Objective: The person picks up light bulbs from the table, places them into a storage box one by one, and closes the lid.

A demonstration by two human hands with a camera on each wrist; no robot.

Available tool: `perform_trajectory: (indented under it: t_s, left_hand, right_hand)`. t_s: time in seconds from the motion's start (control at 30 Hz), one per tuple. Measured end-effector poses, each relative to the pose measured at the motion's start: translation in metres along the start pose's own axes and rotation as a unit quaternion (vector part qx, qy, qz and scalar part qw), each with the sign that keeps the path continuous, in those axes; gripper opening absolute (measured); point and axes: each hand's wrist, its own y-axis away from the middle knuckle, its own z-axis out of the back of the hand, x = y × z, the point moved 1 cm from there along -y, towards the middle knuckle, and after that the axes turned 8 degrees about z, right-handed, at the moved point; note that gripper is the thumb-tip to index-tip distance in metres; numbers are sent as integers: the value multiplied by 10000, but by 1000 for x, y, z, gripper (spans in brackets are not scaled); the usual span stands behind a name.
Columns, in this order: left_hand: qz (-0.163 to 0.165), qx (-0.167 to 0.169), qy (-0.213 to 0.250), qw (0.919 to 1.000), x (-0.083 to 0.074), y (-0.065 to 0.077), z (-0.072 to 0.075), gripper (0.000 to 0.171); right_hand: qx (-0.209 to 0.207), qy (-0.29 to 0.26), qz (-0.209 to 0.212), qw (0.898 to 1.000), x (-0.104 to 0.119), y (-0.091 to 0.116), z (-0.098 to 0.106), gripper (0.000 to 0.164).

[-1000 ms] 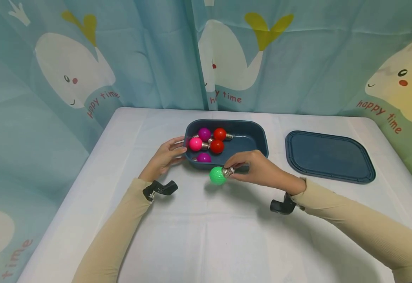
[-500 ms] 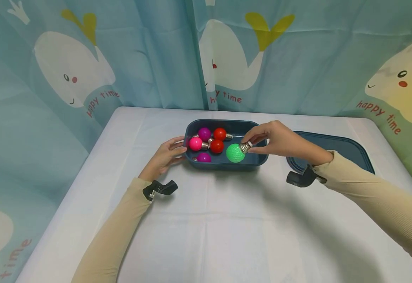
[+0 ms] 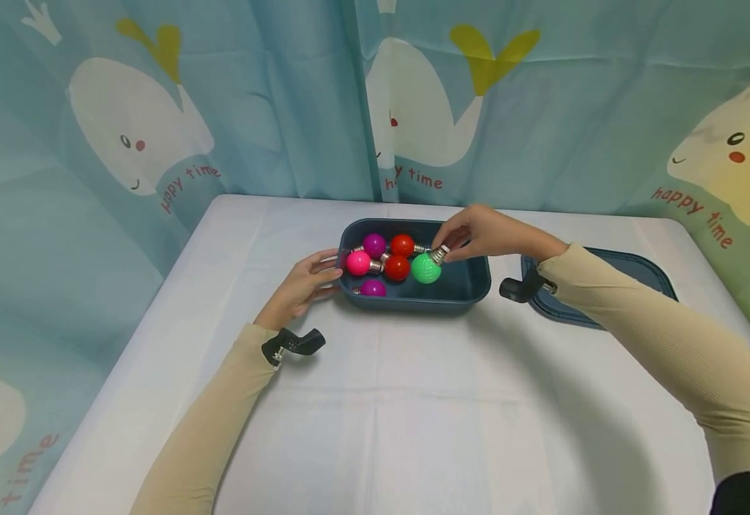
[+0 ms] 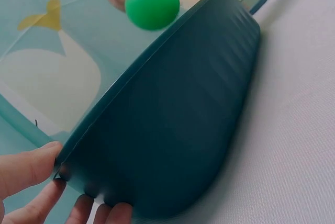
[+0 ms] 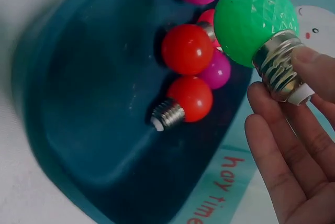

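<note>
My right hand (image 3: 477,230) pinches the metal screw base of a green light bulb (image 3: 426,268) between thumb and fingers. In the right wrist view the green bulb (image 5: 254,20) has a faceted globe and a silver base with a white tip. It hangs over the dark blue box (image 3: 413,304), beside two red bulbs (image 3: 397,267). My left hand (image 3: 300,286) touches the box's left end with its fingers fairly straight. From the left wrist, the thumb (image 4: 31,166) meets the rim and the fingertips (image 4: 118,212) lie against the outer wall.
Inside the box are also a pink bulb (image 3: 357,262) and two purple bulbs (image 3: 375,245), grouped toward the left. A dark blue lid (image 3: 632,268) lies right of the box, partly behind my right forearm. A whale-print curtain (image 3: 272,107) hangs behind the white table (image 3: 375,429).
My right hand has carried the green bulb from in front of the box to above its interior, then slightly left. My left hand has stayed at the box's left end.
</note>
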Motion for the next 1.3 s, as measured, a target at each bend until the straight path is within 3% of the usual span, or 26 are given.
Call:
perform_trajectory:
  t_s: [0.37, 0.63, 1.07, 1.3]
  left_hand:
    - [5, 29, 26, 10000, -2, 1, -1, 58]
    - [31, 47, -62, 10000, -2, 1, 0, 58]
    - [12, 51, -61, 10000, -4, 4, -1, 57]
    - [-33, 112, -76, 9999, -2, 2, 1, 57]
  right_hand:
    - [460, -332, -45, 9984, -25, -24, -17, 19]
    - [745, -489, -225, 9958, -31, -34, -30, 17]
    - [1300, -777, -122, 9884, -40, -42, -34, 18]
    - [1592, -947, -392, 9819, -44, -46, -35, 19]
